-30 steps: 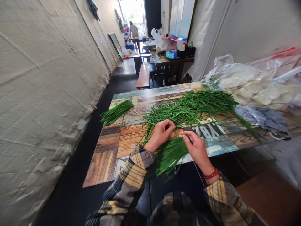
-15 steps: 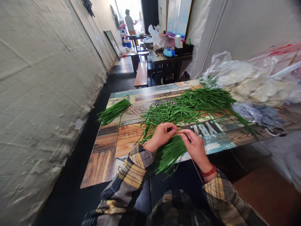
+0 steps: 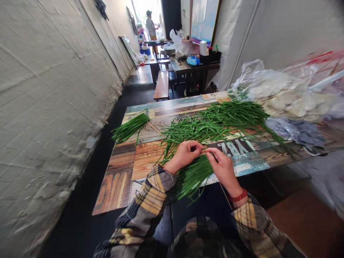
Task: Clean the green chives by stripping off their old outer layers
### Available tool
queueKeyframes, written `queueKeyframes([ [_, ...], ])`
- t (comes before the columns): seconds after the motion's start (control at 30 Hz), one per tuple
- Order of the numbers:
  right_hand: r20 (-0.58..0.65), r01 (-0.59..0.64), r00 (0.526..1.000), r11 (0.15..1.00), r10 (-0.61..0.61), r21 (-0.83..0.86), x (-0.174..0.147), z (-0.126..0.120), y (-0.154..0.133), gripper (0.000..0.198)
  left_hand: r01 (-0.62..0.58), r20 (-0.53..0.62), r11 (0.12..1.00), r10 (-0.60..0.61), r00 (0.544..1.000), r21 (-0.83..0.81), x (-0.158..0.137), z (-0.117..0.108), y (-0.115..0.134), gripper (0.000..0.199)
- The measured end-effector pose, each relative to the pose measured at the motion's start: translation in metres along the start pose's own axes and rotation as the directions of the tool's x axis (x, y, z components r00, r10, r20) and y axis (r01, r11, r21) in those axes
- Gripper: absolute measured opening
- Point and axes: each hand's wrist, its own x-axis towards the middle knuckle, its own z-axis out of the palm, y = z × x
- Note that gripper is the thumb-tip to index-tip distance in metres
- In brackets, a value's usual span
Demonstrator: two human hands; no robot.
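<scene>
Over the front edge of the table, my left hand and my right hand meet with fingertips almost touching. Both are closed in a pinch. From beneath my right palm a thin wooden skewer slants down toward my lap. Green chives hang in a dense fan below my fingers, along the skewer. My left fingers pinch the end of a chive blade near the skewer's upper end, mostly covered by the fingertips. Just beyond my hands lies a loose heap of chives.
A finished-looking chive bundle on a stick lies at the table's left. Clear plastic bags with pale flat pieces sit at the right. Beyond the patterned table stand a bench, another cluttered table and a distant person.
My hands stay nearly in place, with only slight finger movement at the skewer's upper end. The distant person has shifted a little to the right.
</scene>
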Motion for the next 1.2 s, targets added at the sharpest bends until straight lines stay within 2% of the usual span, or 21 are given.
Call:
queueKeyframes([
  [0.6, -0.015, 0.012, 1.0, 1.0, -0.013, -0.028, 0.0006, -0.0006, -0.0026, 0.024, -0.006, 0.001, 0.999, 0.006, 1.0, 0.035, -0.001, 0.0002, 0.0004, 0.014],
  [0.9, -0.017, -0.022, 1.0, 1.0, 0.022, -0.016, 0.0005, 0.0024, 0.0031, 0.026, -0.105, 0.0, 0.987, 0.106, 0.994, 0.123, -0.001, 0.0004, 0.0003, 0.014],
  [1.03, -0.061, -0.065, 0.996, 0.996, 0.061, -0.066, 0.0002, 0.002, 0.0026, 0.037, -0.142, 0.014, 0.978, 0.142, 0.99, 0.156, -0.0014, 0.0003, -0.0006, 0.014],
  [1.13, -0.043, -0.04, 0.998, 0.997, 0.037, -0.071, -0.0001, 0.0006, 0.0, 0.045, -0.166, 0.029, 0.971, 0.164, 0.986, 0.17, -0.0022, 0.0002, -0.0011, 0.014],
  [1.2, -0.026, -0.016, 1.0, 0.999, 0.015, -0.049, -0.0004, 0.0001, -0.0008, 0.043, -0.165, 0.029, 0.971, 0.163, 0.986, 0.173, -0.0025, 0.0004, -0.0017, 0.014],
])
